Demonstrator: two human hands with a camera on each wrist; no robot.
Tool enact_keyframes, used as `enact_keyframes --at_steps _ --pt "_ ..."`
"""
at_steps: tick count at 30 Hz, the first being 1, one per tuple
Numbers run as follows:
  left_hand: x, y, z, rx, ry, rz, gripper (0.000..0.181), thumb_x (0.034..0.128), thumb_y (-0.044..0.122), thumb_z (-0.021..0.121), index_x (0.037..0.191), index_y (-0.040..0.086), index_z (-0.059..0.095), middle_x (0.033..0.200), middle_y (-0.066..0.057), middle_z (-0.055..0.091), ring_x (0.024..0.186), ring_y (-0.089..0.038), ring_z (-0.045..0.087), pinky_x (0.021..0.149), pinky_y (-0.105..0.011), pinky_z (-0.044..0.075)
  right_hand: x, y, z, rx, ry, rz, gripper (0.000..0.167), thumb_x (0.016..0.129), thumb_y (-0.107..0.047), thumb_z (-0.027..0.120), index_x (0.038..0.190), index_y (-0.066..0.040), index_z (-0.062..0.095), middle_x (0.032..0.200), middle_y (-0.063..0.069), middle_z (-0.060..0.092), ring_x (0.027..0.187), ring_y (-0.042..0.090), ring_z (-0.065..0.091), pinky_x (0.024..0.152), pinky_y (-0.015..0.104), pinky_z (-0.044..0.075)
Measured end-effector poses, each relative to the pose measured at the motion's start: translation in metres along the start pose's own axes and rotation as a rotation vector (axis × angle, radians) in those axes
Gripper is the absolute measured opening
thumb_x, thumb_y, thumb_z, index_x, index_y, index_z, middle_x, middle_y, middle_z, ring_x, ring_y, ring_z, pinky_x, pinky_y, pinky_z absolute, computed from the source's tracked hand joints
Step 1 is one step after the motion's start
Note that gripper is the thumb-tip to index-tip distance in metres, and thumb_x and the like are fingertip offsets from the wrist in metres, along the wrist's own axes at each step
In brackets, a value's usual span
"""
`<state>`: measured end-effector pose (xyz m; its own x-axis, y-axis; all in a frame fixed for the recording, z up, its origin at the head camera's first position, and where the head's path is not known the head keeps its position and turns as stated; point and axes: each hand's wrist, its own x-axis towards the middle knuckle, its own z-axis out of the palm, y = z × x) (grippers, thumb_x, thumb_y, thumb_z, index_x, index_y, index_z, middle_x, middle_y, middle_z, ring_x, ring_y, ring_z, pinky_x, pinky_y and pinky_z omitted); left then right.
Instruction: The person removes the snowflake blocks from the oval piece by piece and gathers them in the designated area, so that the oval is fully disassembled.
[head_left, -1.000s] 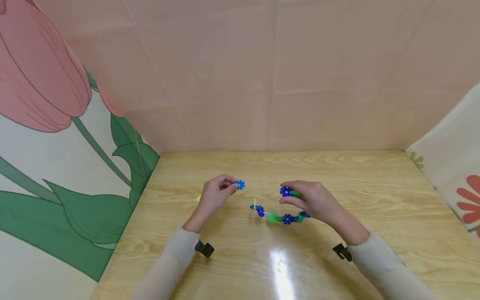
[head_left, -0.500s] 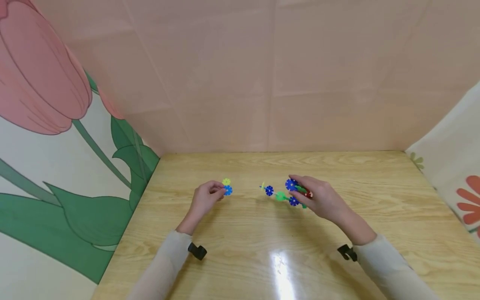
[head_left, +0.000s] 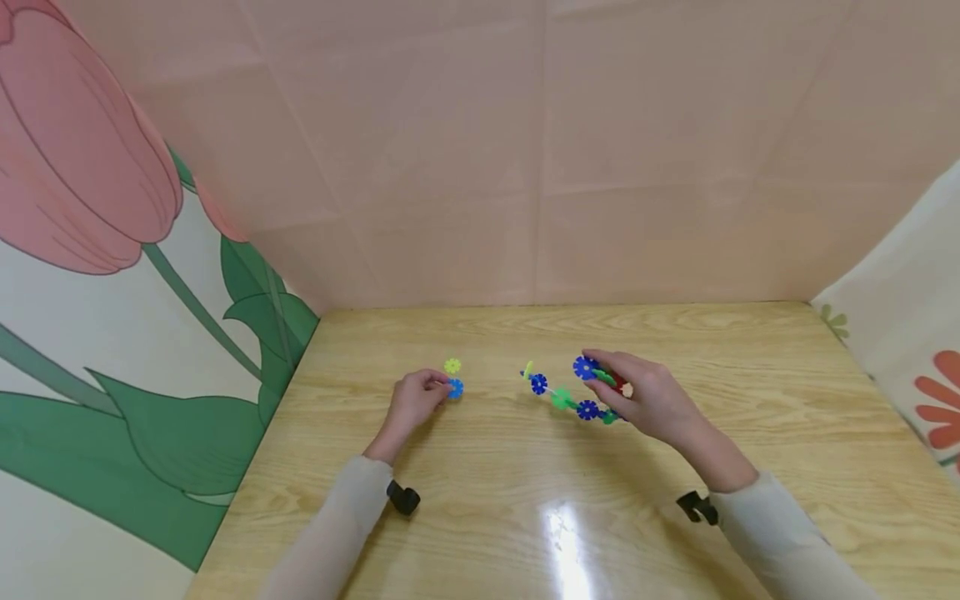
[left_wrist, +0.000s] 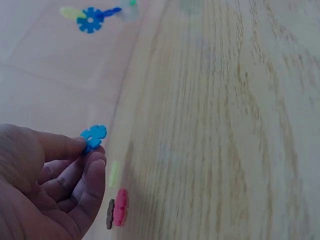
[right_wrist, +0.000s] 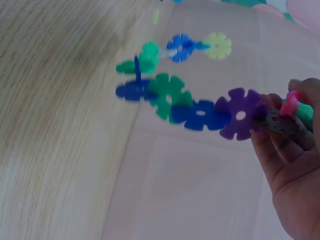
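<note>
Chain of notched discs (head_left: 561, 400), raised above the worktop (head_left: 480, 508); the right hand (head_left: 651, 396) pinches its right-hand portion. From that grip the chain curves leftward, its yellow-tipped free end (head_left: 528, 368) facing the left hand (head_left: 415, 402) across a gap. The left grip pinches one blue disc (head_left: 456, 388). Just beyond, a yellow disc (head_left: 452, 366) seems to lie flat, though it's small here.
</note>
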<state>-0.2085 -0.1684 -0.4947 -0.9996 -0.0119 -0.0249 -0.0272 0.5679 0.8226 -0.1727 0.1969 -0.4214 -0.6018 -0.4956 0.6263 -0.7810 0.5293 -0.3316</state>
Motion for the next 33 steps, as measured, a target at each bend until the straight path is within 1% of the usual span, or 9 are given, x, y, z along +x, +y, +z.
enact_keyframes --at_steps 5,9,13,17,21,24,29,31,33 --pt "0.004 -0.002 0.004 0.009 -0.025 -0.02 0.018 0.0953 0.015 0.071 0.105 0.001 0.071 0.082 -0.006 0.074 0.069 -0.019 0.069 0.059 -0.027 0.054 0.001 -0.002 0.001 0.029 0.002 0.012 0.049 0.078 0.007 0.08 0.125 0.003 0.067 0.107 0.014 0.075 0.072 0.008 0.063 0.054 0.013 0.045" --pt "0.006 -0.002 0.006 0.013 -0.049 -0.044 0.016 0.0953 0.013 0.07 0.106 0.001 0.071 0.082 -0.006 0.073 0.068 -0.019 0.069 0.058 -0.027 0.054 0.001 -0.003 0.001 0.066 -0.013 0.02 0.048 0.079 0.008 0.079 0.125 0.002 0.067 0.108 0.013 0.075 0.07 0.003 0.057 0.051 0.016 0.043" --pt "0.008 -0.001 0.007 0.027 -0.046 -0.067 0.015 0.094 0.011 0.07 0.105 0.001 0.071 0.082 -0.003 0.073 0.066 -0.017 0.068 0.057 -0.025 0.053 0.0 -0.003 0.0 0.111 -0.036 0.044 0.048 0.081 0.008 0.077 0.127 0.001 0.066 0.11 0.013 0.074 0.068 0.001 0.051 0.047 0.02 0.041" --pt "0.01 -0.001 0.008 0.074 -0.038 -0.071 0.015 0.0936 0.011 0.07 0.106 0.002 0.072 0.079 -0.002 0.072 0.064 -0.013 0.065 0.057 -0.023 0.05 0.0 -0.003 0.0 0.13 -0.058 0.073 0.047 0.083 0.008 0.076 0.128 0.001 0.065 0.113 0.014 0.073 0.072 0.002 0.055 0.05 0.02 0.044" --pt "0.012 0.0 0.009 0.133 -0.034 -0.071 0.016 0.0945 0.011 0.069 0.108 0.003 0.072 0.079 -0.001 0.071 0.062 -0.012 0.063 0.059 -0.024 0.05 0.001 -0.005 -0.001 0.148 -0.069 0.102 0.046 0.084 0.008 0.076 0.128 0.001 0.064 0.111 0.013 0.074 0.076 0.003 0.06 0.054 0.02 0.047" --pt "0.012 0.001 0.008 0.18 -0.022 -0.068 0.017 0.0947 0.012 0.069 0.11 0.004 0.072 0.084 -0.002 0.073 0.065 -0.012 0.064 0.063 -0.026 0.053 0.001 -0.005 -0.001 0.166 -0.07 0.116 0.045 0.084 0.008 0.076 0.127 0.0 0.064 0.108 0.012 0.074 0.079 0.004 0.064 0.057 0.02 0.051" --pt "0.01 0.004 0.007 0.289 0.033 -0.048 0.018 0.0941 0.014 0.068 0.108 0.004 0.074 0.094 -0.005 0.074 0.08 -0.016 0.066 0.073 -0.032 0.056 0.001 -0.007 -0.002 0.191 -0.069 0.119 0.043 0.085 0.009 0.074 0.126 -0.001 0.064 0.111 0.011 0.074 0.089 0.008 0.069 0.067 0.023 0.058" --pt "0.009 0.006 0.007 0.322 0.057 -0.031 0.018 0.094 0.014 0.067 0.107 0.004 0.074 0.096 -0.006 0.074 0.085 -0.018 0.067 0.076 -0.034 0.056 0.001 -0.007 -0.002 0.202 -0.074 0.124 0.042 0.086 0.008 0.073 0.125 -0.002 0.064 0.111 0.011 0.074 0.085 0.007 0.069 0.065 0.023 0.058" --pt "0.007 0.011 0.007 0.328 0.071 -0.014 0.019 0.0943 0.014 0.066 0.108 0.004 0.074 0.097 -0.006 0.074 0.087 -0.02 0.068 0.077 -0.035 0.057 0.001 -0.008 -0.002 0.212 -0.081 0.132 0.039 0.087 0.007 0.072 0.124 -0.002 0.064 0.11 0.011 0.073 0.079 0.004 0.067 0.061 0.021 0.056"
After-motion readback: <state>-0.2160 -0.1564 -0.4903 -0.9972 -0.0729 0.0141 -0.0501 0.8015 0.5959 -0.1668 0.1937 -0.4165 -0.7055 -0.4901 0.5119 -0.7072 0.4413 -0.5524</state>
